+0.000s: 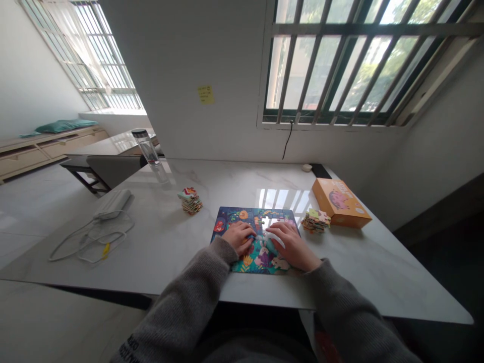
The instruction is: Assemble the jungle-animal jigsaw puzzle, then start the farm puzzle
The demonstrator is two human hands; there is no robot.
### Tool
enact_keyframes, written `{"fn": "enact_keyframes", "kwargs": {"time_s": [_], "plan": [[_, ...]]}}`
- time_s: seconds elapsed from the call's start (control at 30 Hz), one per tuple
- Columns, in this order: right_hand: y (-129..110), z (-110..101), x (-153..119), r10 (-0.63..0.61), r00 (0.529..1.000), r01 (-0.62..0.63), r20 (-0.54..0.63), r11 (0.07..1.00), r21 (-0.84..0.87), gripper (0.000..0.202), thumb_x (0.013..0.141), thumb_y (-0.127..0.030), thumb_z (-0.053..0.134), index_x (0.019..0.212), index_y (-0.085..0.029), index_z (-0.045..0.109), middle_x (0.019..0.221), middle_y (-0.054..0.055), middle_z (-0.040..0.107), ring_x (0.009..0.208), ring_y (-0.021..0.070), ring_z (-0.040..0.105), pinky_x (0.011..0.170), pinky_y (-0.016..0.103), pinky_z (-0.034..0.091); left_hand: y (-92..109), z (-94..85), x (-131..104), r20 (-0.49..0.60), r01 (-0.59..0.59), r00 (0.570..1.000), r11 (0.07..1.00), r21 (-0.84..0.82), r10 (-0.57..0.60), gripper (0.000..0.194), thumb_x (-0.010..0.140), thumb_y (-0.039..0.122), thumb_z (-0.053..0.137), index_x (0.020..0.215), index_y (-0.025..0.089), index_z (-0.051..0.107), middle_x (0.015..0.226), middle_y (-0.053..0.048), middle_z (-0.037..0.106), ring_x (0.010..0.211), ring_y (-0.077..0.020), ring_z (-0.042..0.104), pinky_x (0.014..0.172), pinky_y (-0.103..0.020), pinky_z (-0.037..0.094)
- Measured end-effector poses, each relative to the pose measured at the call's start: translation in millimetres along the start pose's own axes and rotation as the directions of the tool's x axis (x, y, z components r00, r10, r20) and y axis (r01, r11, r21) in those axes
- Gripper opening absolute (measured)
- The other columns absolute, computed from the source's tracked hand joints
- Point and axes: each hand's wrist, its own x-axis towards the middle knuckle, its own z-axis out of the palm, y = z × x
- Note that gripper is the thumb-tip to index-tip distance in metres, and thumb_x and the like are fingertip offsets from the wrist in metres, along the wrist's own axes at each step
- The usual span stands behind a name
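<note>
A: Nearest first. Hands?

B: Left hand [241,237]: palm down on the left half of the puzzle [262,256], fingers bent and close; can't tell if there's a piece under the tips. Right hand [293,245]: over the puzzle's right half, half open, thumb apart from the fingers. No piece visible between; undersides hidden.

A: And the puzzle?

B: Flat on the desk [159,247], in front of the person. Mostly filled, with a pale gap in its upper middle, between the hands.

A: Step?

B: My read: fitting or pressing pieces around that gap.

A: Next move calls for?

B: Probably matching a piece's edge to the gap, turning it to suit, and pressing it flat while the other hand steadies the puzzle.

A: Farther out?

B: Right stack [315,222] just beside the puzzle's right side; orange box [340,201] right past it. White cable [77,259] well left of the puzzle. Left stack [190,200] off the puzzle's far left corner, apart from it. Bottle [147,147] upright, far left beyond the puzzle. Yellow note [206,94] on the wall beyond the puzzle. Done, next.
</note>
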Motion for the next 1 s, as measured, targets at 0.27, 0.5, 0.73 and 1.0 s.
{"fn": "enact_keyframes", "kwargs": {"time_s": [0.27, 0.5, 0.73, 1.0], "plan": [[-11.3, 1.2, -12.2, -0.004, 1.0, 0.004, -0.001, 0.998, 0.07, 0.029, 0.1, -0.019, 0.048, 0.124, -0.026, 0.062, 0.112, 0.009, 0.067, 0.107, 0.0264, 0.06, 0.095, 0.047, 0.05, 10.6, -9.2, -1.6, 0.002, -0.004, 1.0, 1.0, 0.011, 0.004, 0.014, 0.088, 0.021, 0.059, 0.098, 0.022, 0.069, 0.105, -0.006, 0.069, 0.102, -0.0249, 0.059, 0.096, -0.043, 0.047], [1.1, -7.1, -25.5, 0.025, 0.997, -0.024, -0.073, 1.0, 0.013, 0.031, 0.099, -0.018, 0.047, 0.127, -0.025, 0.06, 0.117, 0.01, 0.066, 0.111, 0.0281, 0.059, 0.098, 0.051, 0.048, 9.8, -8.8, -1.5, 0.004, -0.001, 1.0, 1.0, 0.012, 0.001, 0.014, 0.088, 0.019, 0.059, 0.096, 0.021, 0.07, 0.105, -0.006, 0.069, 0.103, -0.0253, 0.059, 0.097, -0.044, 0.046], [3.8, -6.7, -30.8, 0.031, 0.996, -0.031, -0.085, 1.0, 0.005, 0.03, 0.098, -0.019, 0.048, 0.125, -0.025, 0.061, 0.117, 0.01, 0.066, 0.11, 0.0279, 0.061, 0.097, 0.05, 0.049, 3.8, -15.4, -8.3, -0.113, -0.008, 0.994, 1.0, -0.005, 0.007, 0.02, 0.085, 0.015, 0.059, 0.101, 0.022, 0.068, 0.107, -0.006, 0.068, 0.103, -0.0243, 0.06, 0.096, -0.041, 0.048], [-0.1, -2.7, -28.4, 0.001, 0.997, -0.001, -0.076, 1.0, 0.001, 0.029, 0.1, -0.02, 0.048, 0.126, -0.023, 0.06, 0.118, 0.011, 0.065, 0.112, 0.0271, 0.059, 0.095, 0.046, 0.049, -59.3, -102.2, -31.3, -0.648, 0.458, 0.737, 0.847, 0.27, -0.192, 0.042, 0.083, 0.027, 0.065, 0.124, 0.019, 0.062, 0.126, -0.013, 0.055, 0.122, -0.0327, 0.049, 0.109, -0.049, 0.037]]}}
